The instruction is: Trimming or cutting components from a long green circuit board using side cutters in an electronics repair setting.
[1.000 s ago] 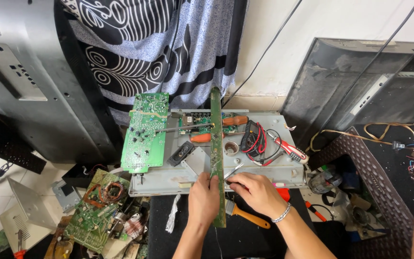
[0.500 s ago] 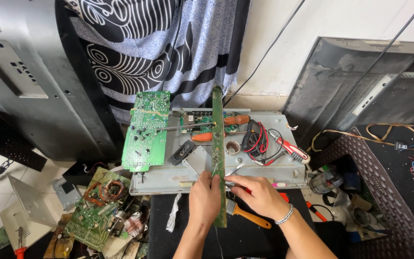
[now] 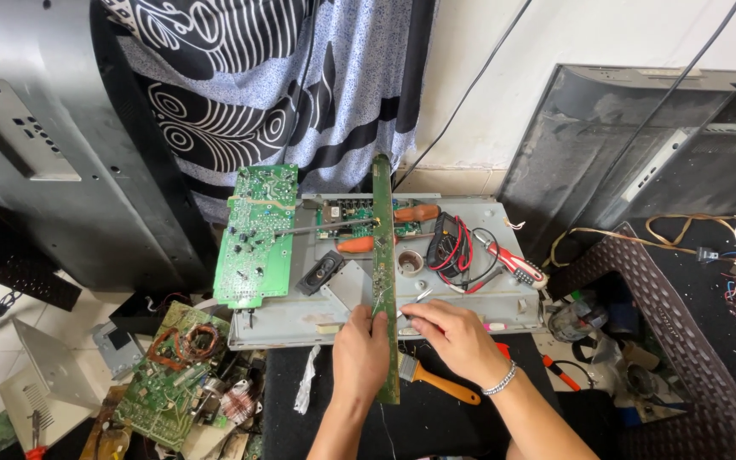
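Narrow green circuit strip lies lengthwise across a grey metal chassis, both hands on its near end.

Left hand has its grip clenched on the strip's near end; right hand pinches a thin metal tool just beside it. An orange-handled brush lies under the right wrist, a wider green circuit board covers the chassis's left end, and a multimeter rests further back.

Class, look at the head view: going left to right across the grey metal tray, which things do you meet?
Green circuit board → black speaker → long narrow green board, steadied by the left hand → multimeter with red and black leads → red-handled tool, all on the tray.
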